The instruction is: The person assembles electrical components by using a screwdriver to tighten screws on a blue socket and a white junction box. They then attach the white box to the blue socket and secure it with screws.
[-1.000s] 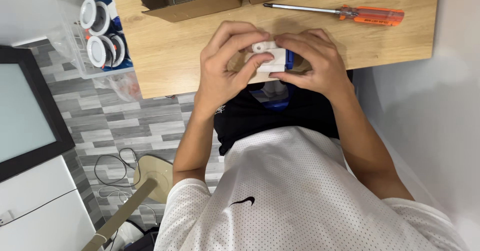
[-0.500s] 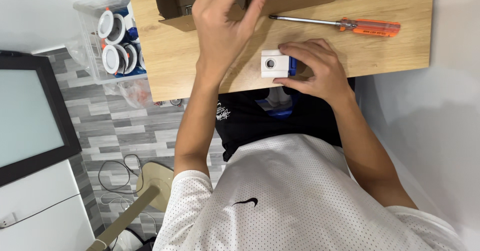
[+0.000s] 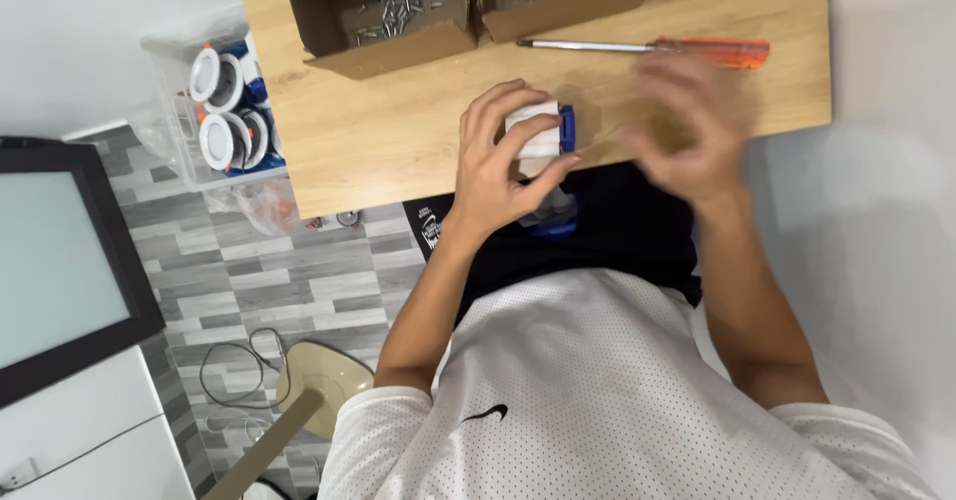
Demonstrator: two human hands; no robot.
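Assembly is mid-step: left hand (image 3: 498, 166) clamps its grip on the white block (image 3: 533, 131) at the counter (image 3: 398, 131) edge, right hand (image 3: 687, 126) blurred, apparently open and empty, below the screwdriver (image 3: 647, 50), which looks like the next tool needed.

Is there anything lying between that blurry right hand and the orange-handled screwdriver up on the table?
Nothing visible. The right hand hangs blurred just below the screwdriver, and only bare wooden table shows between them. The left hand holds the small white and blue part off to the side, and the open cardboard boxes sit further back.
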